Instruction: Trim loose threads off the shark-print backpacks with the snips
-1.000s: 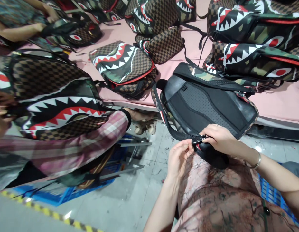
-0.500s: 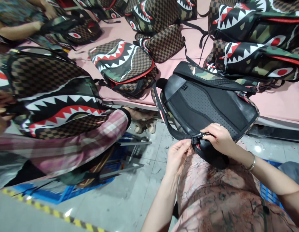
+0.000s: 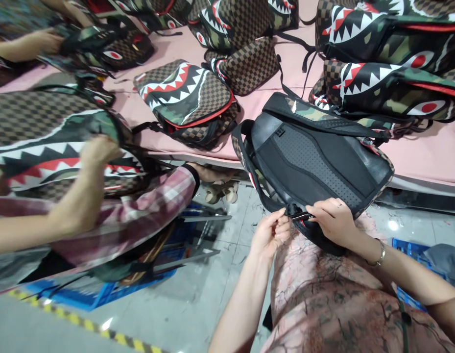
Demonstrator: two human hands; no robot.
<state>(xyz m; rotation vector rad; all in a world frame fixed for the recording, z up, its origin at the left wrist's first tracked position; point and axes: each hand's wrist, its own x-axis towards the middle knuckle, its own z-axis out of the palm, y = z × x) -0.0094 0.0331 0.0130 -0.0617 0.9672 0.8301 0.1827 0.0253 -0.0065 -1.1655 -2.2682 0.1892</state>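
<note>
Fingers (image 3: pixel 317 212) of both hands are closed at the near side of the backpack (image 3: pixel 311 159), which spans table (image 3: pixel 433 154) and lap (image 3: pixel 300 274). Lap movement could dislodge the backpack; the strap (image 3: pixel 264 196) could be nicked by a misplaced black tool (image 3: pixel 299 216). Right hand (image 3: pixel 333 221): palm down, gripping the tool. Left hand (image 3: pixel 270 233): pinched, contents indiscernible.

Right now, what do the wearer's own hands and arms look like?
Left hand: no glove, no jewellery visible, no sleeve in view. Right hand: no glove, what looks like a thin ring on one finger, silvery bracelet at the wrist, no sleeve in view.
</note>
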